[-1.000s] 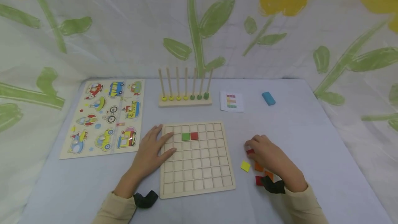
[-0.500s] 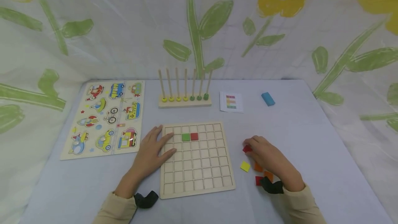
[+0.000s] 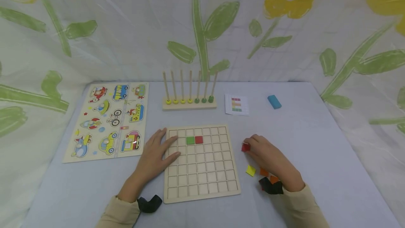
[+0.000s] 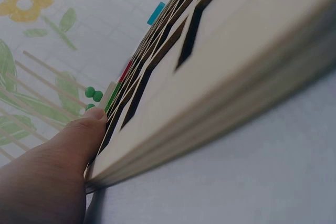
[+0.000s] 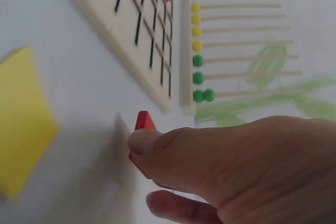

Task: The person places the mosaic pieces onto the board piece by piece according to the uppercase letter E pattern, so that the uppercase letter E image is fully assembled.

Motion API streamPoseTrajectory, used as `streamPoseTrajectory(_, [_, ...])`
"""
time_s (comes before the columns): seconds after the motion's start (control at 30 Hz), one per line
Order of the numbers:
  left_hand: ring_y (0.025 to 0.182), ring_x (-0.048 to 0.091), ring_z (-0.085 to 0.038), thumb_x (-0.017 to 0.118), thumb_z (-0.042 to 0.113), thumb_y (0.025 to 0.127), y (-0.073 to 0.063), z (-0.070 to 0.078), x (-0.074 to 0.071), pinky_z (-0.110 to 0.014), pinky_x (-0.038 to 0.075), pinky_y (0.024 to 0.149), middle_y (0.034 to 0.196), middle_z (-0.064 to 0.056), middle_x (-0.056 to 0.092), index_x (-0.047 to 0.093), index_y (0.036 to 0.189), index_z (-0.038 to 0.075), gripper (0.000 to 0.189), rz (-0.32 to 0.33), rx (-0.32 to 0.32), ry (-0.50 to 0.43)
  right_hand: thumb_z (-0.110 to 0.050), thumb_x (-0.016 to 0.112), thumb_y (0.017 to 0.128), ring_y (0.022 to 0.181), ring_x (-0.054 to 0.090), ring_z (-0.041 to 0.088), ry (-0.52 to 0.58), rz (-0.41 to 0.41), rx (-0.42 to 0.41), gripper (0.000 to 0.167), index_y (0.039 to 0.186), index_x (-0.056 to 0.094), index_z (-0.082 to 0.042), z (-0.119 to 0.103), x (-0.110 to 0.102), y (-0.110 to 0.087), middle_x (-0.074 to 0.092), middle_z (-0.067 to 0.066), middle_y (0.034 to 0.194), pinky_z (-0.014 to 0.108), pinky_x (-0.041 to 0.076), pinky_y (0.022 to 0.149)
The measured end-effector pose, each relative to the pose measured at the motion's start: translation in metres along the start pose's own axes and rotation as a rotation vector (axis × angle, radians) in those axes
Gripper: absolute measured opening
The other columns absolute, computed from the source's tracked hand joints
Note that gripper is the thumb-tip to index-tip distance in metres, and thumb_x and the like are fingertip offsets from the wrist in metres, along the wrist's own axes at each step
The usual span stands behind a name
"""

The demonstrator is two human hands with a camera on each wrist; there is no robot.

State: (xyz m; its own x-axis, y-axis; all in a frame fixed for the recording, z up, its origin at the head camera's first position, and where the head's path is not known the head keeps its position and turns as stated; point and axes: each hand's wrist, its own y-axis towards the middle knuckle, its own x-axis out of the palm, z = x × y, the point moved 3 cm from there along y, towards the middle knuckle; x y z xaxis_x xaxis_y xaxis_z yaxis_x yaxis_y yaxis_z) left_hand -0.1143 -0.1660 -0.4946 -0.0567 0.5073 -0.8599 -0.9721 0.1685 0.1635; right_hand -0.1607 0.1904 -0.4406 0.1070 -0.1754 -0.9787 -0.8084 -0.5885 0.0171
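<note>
My left hand rests on the left edge of a wooden grid board, thumb and fingers spread over its outer squares. A green square tile and a red square tile sit side by side in the board's second row. To the right of the board, my right hand pinches another red tile between thumb and fingers. Below that hand lie a yellow tile and orange tiles; the wrist strap partly covers a further red one.
Behind the board stands a peg rack with yellow and green beads. A printed pattern card and a blue block lie to its right. A vehicle puzzle board lies at the left.
My right hand has lifted the red tile from among the loose tiles and moved left and slightly away, toward the board. The left hand stays on the board.
</note>
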Motion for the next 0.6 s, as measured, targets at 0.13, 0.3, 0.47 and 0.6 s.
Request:
streamPoseTrajectory(0.13, [0.144, 0.019, -0.034, 0.059, 0.056, 0.088, 0.0, 0.0, 0.0, -0.06, 0.022, 0.111, 0.154, -0.012, 0.029, 0.051, 0.138, 0.027, 0.059, 0.001, -0.003, -0.004, -0.009, 0.073, 0.084, 0.093, 0.058, 0.015, 0.019, 0.061, -0.093, 0.03, 0.112, 0.064, -0.005, -0.012, -0.003, 0.021, 0.062, 0.003, 0.104, 0.031, 0.054, 0.082])
streamPoseTrajectory(0.3, [0.144, 0.019, -0.034, 0.06, 0.055, 0.087, 0.0, 0.002, -0.002, -0.06, 0.022, 0.111, 0.154, -0.012, 0.03, 0.051, 0.138, 0.026, 0.059, 0.007, 0.0, 0.0, -0.012, 0.072, 0.086, 0.091, 0.057, 0.013, 0.056, 0.065, -0.171, 0.023, 0.107, 0.065, -0.007, -0.031, -0.003, 0.049, 0.063, 0.001, 0.102, 0.028, 0.052, 0.08])
streamPoseTrajectory(0.47, [0.144, 0.02, -0.034, 0.061, 0.054, 0.087, 0.0, 0.003, -0.002, -0.06, 0.023, 0.11, 0.154, -0.013, 0.03, 0.051, 0.138, 0.025, 0.059, 0.01, 0.003, 0.001, -0.017, 0.068, 0.09, 0.089, 0.054, 0.01, 0.1, 0.001, -0.189, 0.017, 0.104, 0.066, -0.01, -0.048, 0.001, 0.071, 0.062, -0.003, 0.099, 0.025, 0.051, 0.079])
streamPoseTrajectory(0.6, [0.144, 0.02, -0.034, 0.061, 0.053, 0.087, 0.0, 0.003, -0.002, -0.06, 0.022, 0.111, 0.153, -0.013, 0.031, 0.052, 0.138, 0.025, 0.059, 0.011, 0.0, 0.001, -0.018, 0.066, 0.091, 0.09, 0.055, 0.01, 0.128, -0.054, -0.182, 0.017, 0.106, 0.066, -0.011, -0.059, 0.007, 0.083, 0.062, -0.003, 0.101, 0.025, 0.051, 0.082])
